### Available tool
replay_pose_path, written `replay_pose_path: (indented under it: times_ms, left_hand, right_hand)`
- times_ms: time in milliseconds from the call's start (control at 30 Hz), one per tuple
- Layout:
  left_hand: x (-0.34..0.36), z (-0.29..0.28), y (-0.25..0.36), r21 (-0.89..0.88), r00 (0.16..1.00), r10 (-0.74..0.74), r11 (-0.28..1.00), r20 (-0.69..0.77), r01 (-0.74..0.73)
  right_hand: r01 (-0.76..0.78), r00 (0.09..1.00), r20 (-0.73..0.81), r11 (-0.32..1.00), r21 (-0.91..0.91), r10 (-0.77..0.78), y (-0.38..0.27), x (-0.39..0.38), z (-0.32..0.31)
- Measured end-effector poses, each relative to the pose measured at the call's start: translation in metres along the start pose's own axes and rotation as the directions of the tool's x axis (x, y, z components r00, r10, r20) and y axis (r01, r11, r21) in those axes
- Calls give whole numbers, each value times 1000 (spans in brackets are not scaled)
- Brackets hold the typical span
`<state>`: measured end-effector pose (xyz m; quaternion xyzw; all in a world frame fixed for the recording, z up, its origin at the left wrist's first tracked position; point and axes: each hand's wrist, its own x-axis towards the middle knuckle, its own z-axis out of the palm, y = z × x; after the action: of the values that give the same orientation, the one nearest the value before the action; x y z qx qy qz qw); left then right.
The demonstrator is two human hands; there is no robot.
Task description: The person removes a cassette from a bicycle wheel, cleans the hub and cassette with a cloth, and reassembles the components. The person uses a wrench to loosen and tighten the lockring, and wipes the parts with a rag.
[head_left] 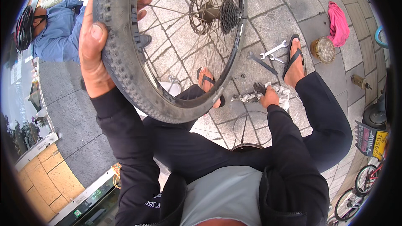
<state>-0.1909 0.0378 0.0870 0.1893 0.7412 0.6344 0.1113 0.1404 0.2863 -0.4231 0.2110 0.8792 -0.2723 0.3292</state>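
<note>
Left hand (pixel 93 48) holds wheel (pixel 206 15), its top cropped.

We're standing outdoors, at what is looking like a street bike-repair spot: wrenches (pixel 274 50) are lying on the paving (pixel 272 0), a wheel (pixel 206 15) is being held up, and bikes (pixel 356 200) are standing further off.

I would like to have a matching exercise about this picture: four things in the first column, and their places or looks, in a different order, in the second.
Things
1. bicycle wheel
2. sprocket cassette
3. large silver wrench
4. pink cloth

Places or looks
A. beside the round container
B. gripped by the left hand
C. on the paving, between the two flip-flops
D. black and toothed

Pairs: 1-B; 2-D; 3-C; 4-A
</note>
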Motion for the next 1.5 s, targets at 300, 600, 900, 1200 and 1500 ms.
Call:
replay_pose_path:
  times_ms: [300,600,900,1200,1500]
  left_hand:
    - [36,-26,12,593,943,212,805,-257,-19]
    - [10,-27,0,712,924,266,702,-274,9]
    - [-4,-21,-5,850,887,433,518,-158,-101]
    - [-10,-6,0,709,918,339,698,-207,-98]
    - [-6,-10,-2,589,926,332,790,-181,-168]
  right_hand:
    - [-135,990,-18,967,215,142,-32,-16,-46]
    - [190,953,-66,413,891,-297,-126,-50,-137]
    - [-123,912,164,130,984,-376,-212,-64,-234]
    - [-172,896,190,79,982,-401,-221,-49,-226]
    - [542,815,-502,687,484,-290,-219,-39,-213]
